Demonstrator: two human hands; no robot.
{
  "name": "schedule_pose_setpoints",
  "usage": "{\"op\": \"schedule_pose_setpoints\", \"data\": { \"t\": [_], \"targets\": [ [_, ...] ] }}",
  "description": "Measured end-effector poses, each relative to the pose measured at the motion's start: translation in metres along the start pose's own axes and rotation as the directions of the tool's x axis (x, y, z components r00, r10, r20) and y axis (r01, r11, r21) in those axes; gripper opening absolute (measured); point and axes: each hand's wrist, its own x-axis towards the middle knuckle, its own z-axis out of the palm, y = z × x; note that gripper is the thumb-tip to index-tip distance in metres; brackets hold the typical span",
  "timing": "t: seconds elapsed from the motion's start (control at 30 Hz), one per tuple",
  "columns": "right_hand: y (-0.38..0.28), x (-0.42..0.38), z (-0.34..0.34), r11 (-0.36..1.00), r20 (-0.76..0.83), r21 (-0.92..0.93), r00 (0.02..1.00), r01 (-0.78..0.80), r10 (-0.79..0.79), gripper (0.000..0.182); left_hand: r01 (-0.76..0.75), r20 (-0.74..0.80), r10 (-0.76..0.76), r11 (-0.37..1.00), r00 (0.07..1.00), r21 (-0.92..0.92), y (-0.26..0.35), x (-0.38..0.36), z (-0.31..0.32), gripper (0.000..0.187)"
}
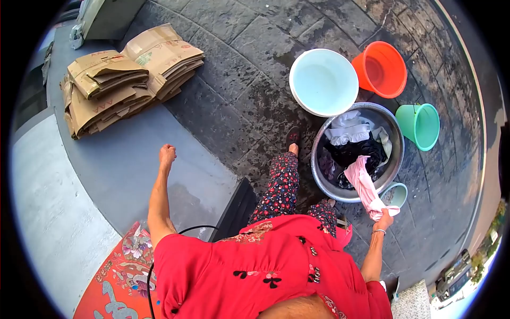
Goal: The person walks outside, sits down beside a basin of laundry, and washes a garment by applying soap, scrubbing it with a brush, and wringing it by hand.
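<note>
My right hand (386,217) is closed on one end of a pink cloth (362,182), whose other end lies in a large metal basin (321,178). In the basin are a black cloth (357,152) and white cloths (348,129). My left hand (168,154) is held out on the other side, over the grey ledge, fingers curled in; whether anything is in it is too small to tell. Next to the basin, near my right hand, sits a small pale green container (396,194).
Beyond the basin stand a white bucket with water (324,82), an orange bucket (379,69) and a green bucket (426,127). Folded cardboard (114,101) is stacked on the grey ledge (143,159) at the left. The stone paving (234,69) looks wet in patches.
</note>
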Motion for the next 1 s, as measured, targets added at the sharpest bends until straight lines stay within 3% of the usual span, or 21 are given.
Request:
{"op": "schedule_pose_setpoints", "data": {
  "t": [0.03,0.13,0.27,0.3,0.33,0.4,0.43,0.47,0.5,0.53,0.57,0.67,0.7,0.8,0.83,0.9,1.0],
  "targets": [
    [0.0,0.004,-0.002,1.0,0.019,-0.01,1.0,0.016,-0.016,0.04,0.09,0.105,-0.09,0.996,0.99,0.001,-0.008,-0.021,-0.001,0.017],
    [-0.014,-0.003,0.007,0.997,0.104,0.02,0.991,0.078,-0.08,0.055,0.18,0.196,-0.167,0.982,0.966,-0.05,-0.035,-0.066,0.008,0.017],
    [-0.017,0.002,0.01,0.99,0.208,-0.028,0.97,0.136,-0.127,0.051,0.268,0.24,-0.234,0.956,0.942,-0.121,-0.084,-0.114,0.029,0.018],
    [-0.016,0.014,0.006,0.988,0.28,-0.075,0.954,0.132,-0.106,0.048,0.253,0.263,-0.212,0.959,0.941,-0.131,-0.092,-0.136,0.032,0.018],
    [-0.014,0.024,-0.004,0.986,0.235,-0.13,0.969,0.103,-0.07,0.049,0.226,0.255,-0.18,0.96,0.95,-0.166,-0.092,-0.151,0.031,0.018],
    [0.017,0.067,0.006,0.994,0.282,-0.099,0.959,0.048,-0.018,0.047,0.271,0.248,-0.223,0.946,0.943,-0.181,-0.113,-0.17,0.047,0.017],
    [0.021,0.076,0.007,0.904,0.169,-0.386,0.978,0.183,-0.126,0.044,0.263,0.237,-0.215,0.945,0.947,-0.192,-0.115,-0.185,0.051,0.016],
    [0.019,0.071,0.012,0.967,0.274,-0.238,0.962,0.09,-0.022,0.042,0.284,0.22,-0.234,0.931,0.947,-0.232,-0.117,-0.2,0.054,0.017],
    [0.012,0.048,0.018,0.991,0.248,-0.051,0.963,0.122,-0.106,0.036,0.296,0.228,-0.232,0.905,0.946,-0.306,-0.125,-0.215,0.061,0.017],
    [-0.009,0.017,0.024,0.972,0.211,-0.204,0.975,0.12,-0.076,0.035,0.297,0.238,-0.22,0.881,0.946,-0.368,-0.13,-0.225,0.063,0.018],
    [0.004,0.04,0.024,0.99,0.348,-0.113,0.937,0.083,-0.038,0.024,0.283,0.21,-0.216,0.88,0.954,-0.382,-0.126,-0.237,0.062,0.018],
    [0.023,0.039,0.02,0.989,0.254,-0.129,0.966,0.077,-0.042,0.032,0.302,0.229,-0.223,0.856,0.948,-0.42,-0.11,-0.254,0.07,0.019],
    [0.029,0.036,0.021,0.998,0.214,0.012,0.974,0.068,-0.069,0.034,0.286,0.272,-0.181,0.86,0.945,-0.422,-0.109,-0.25,0.075,0.019],
    [0.011,0.005,0.017,0.976,0.192,0.118,0.969,-0.181,0.156,0.035,0.25,0.333,-0.107,0.87,0.937,-0.425,-0.093,-0.222,0.073,0.019],
    [0.004,-0.009,0.013,0.977,0.191,0.121,0.97,-0.174,0.149,0.035,0.234,0.359,-0.077,0.878,0.93,-0.418,-0.085,-0.209,0.071,0.02],
    [-0.007,-0.032,0.02,0.976,0.0,0.113,0.982,-0.188,0.19,0.041,0.202,0.373,-0.041,0.892,0.927,-0.404,-0.07,-0.18,0.063,0.021],
    [-0.021,-0.059,0.039,0.975,-0.153,0.127,0.968,-0.18,0.199,0.041,0.158,0.365,0.002,0.899,0.931,-0.408,-0.051,-0.126,0.028,0.023]
  ]
}}
